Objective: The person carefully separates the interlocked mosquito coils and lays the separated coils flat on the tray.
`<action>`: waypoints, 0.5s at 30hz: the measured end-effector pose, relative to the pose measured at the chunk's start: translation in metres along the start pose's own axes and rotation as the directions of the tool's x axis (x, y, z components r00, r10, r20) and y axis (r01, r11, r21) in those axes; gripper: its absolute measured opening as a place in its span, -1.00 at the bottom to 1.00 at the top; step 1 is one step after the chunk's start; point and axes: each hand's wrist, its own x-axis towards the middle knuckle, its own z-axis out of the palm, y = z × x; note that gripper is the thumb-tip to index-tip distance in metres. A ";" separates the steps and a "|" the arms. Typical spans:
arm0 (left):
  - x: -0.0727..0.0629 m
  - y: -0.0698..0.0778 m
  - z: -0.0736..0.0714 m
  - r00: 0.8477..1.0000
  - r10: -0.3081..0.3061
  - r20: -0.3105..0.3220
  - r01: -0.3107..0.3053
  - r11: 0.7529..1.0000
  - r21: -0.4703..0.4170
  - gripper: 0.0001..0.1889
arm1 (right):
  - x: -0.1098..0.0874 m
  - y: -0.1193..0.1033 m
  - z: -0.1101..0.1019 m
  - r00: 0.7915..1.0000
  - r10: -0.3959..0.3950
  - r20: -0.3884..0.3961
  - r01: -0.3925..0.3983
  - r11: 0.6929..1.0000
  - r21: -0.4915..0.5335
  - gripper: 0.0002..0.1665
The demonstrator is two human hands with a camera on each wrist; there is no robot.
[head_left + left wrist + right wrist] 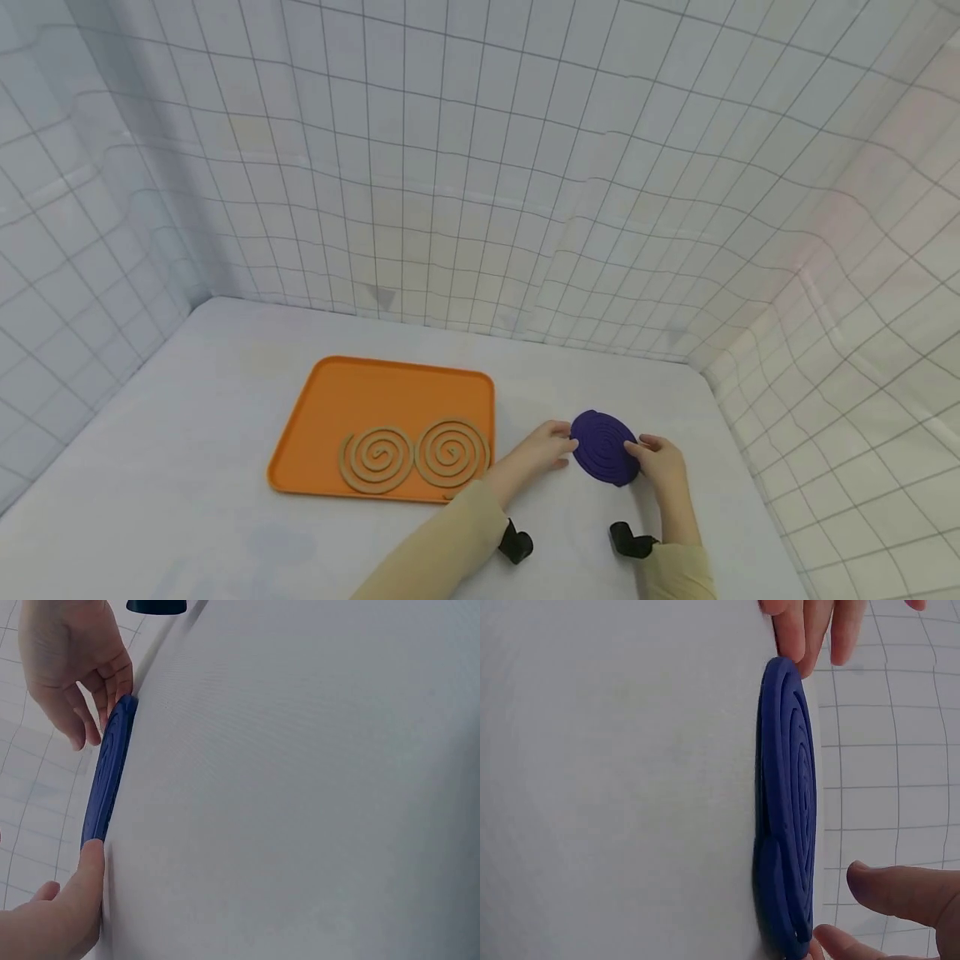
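– What does the head view show?
– A flat, blue-violet spiral disc (603, 447), right of an orange rectangular tray (397, 392) bearing two tan spiral coils (452, 452). The left hand (536, 454) and right hand (663, 467) flank the disc, fingers parted.
– Left wrist view?
– Fingers touch opposite edges; neither hand looks clamped on it. I'd match the pressure both sides, lightly, lest the windings spread.
– Right wrist view?
– The right thumb stands apart from the disc. Whether the disc is lifted, I can't tell. Beneath, a smooth white tabletop (630, 787); beyond, white sheeting with dark grid lines (900, 765).
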 end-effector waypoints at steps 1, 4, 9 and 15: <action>0.000 0.001 0.001 1.000 -0.016 -0.009 0.015 1.000 -0.019 -0.44 | 0.000 0.000 0.000 1.000 0.010 0.005 -0.010 1.000 0.007 -0.36; -0.001 0.003 0.002 0.999 -0.042 -0.028 0.040 0.997 -0.060 -0.40 | 0.000 0.002 0.002 0.999 0.041 0.009 -0.041 0.999 0.022 -0.38; -0.004 0.003 0.001 0.997 -0.044 -0.070 0.038 0.996 -0.081 -0.43 | -0.001 0.008 0.004 0.997 0.073 0.007 -0.074 0.992 0.105 -0.43; -0.008 0.000 -0.006 0.997 -0.011 -0.070 0.006 0.997 -0.077 -0.56 | -0.013 0.008 0.002 0.989 0.062 0.134 -0.105 0.932 0.348 -0.31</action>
